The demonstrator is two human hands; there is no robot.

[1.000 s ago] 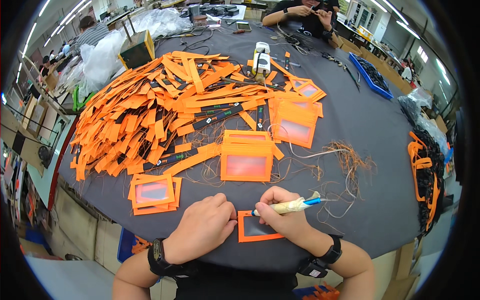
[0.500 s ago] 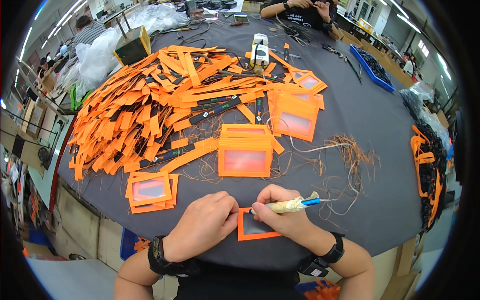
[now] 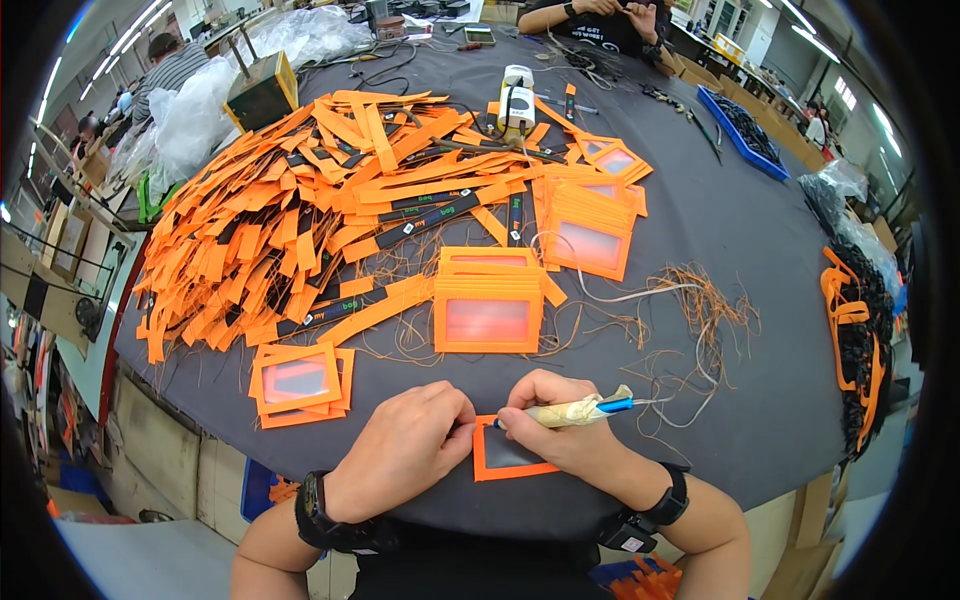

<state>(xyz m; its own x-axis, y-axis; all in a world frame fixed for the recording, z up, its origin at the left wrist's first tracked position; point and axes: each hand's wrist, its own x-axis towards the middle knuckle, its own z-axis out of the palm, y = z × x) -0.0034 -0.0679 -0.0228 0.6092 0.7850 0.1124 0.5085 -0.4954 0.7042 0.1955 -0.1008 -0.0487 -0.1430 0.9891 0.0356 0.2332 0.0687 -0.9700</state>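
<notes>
In front of me on the dark tablecloth lies a small clear window panel with an orange fabric border (image 3: 514, 471). My left hand (image 3: 418, 430) is closed, its thumb and forefinger pinched at the panel's upper left edge. My right hand (image 3: 560, 425) grips a pen-shaped tool (image 3: 572, 411) wrapped in pale tape, with a blue end and a pale cable. The tool's tip meets the border near its upper left corner. Beyond my hands stands a neat stack of similar panels (image 3: 487, 322). A smaller pile of panels (image 3: 297, 380) lies left of my left hand.
A large heap of orange and black strips (image 3: 260, 230) covers the left of the table. More panels (image 3: 590, 240) lie behind the stack. Loose threads (image 3: 700, 300) and cable spread to the right. A white power socket (image 3: 517, 100) and a blue tray (image 3: 745, 135) are farther back.
Both hands keep their grips. The tool's tip stays at the panel's upper left corner, and the whole view has shifted very slightly.
</notes>
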